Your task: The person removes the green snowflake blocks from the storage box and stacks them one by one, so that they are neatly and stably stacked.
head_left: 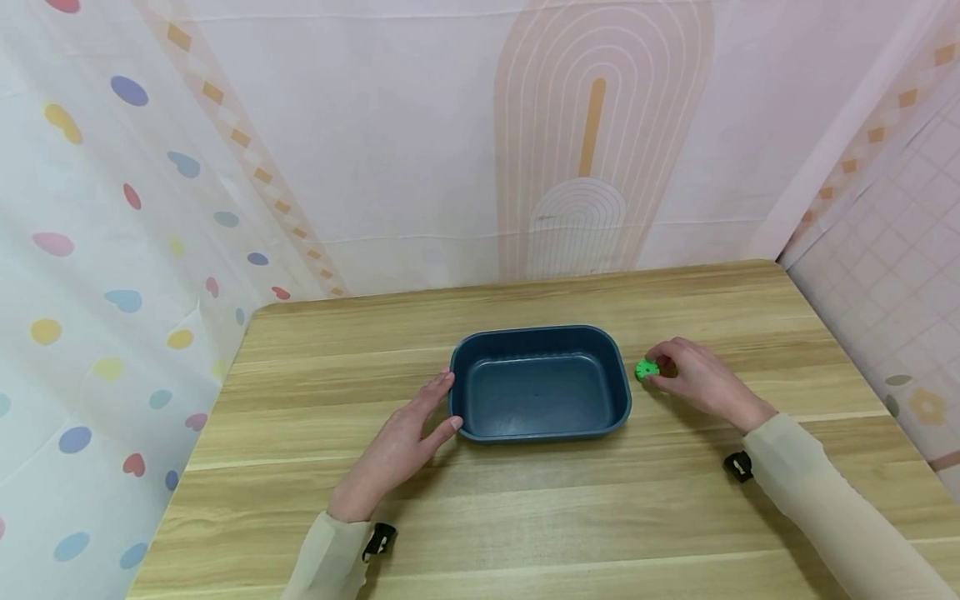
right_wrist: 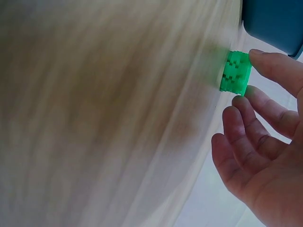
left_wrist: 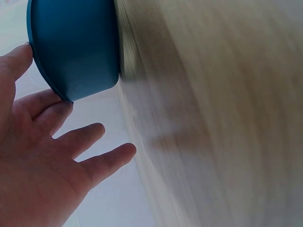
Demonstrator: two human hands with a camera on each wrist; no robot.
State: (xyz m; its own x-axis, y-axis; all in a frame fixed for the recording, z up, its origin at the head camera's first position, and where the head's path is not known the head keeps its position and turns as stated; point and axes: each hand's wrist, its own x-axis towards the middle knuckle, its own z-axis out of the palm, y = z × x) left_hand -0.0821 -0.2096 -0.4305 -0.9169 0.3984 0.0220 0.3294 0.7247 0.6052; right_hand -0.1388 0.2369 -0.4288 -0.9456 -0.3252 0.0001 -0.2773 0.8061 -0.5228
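A dark blue rectangular plastic basin (head_left: 536, 437) with rounded corners stands on the wooden table in the head view. At its left side my left hand (head_left: 397, 446) touches the rim, its fingers extended and spread; the left wrist view shows the basin's outer wall (left_wrist: 75, 47) beside the fingertips. Just right of the basin, my right hand (head_left: 701, 379) pinches a small bright green toy wheel (head_left: 647, 370) between thumb and index finger. In the right wrist view the notched tread of the toy wheel (right_wrist: 236, 73) shows close against the tabletop, and the other fingers are loosely bent.
The wood-grain table (head_left: 555, 517) ends at a patterned cloth backdrop (head_left: 405, 167) behind and at the left. Black clips (head_left: 378, 542) sit at both wrists, by the beige sleeves. A grid-patterned cloth (head_left: 907, 250) hangs at the right.
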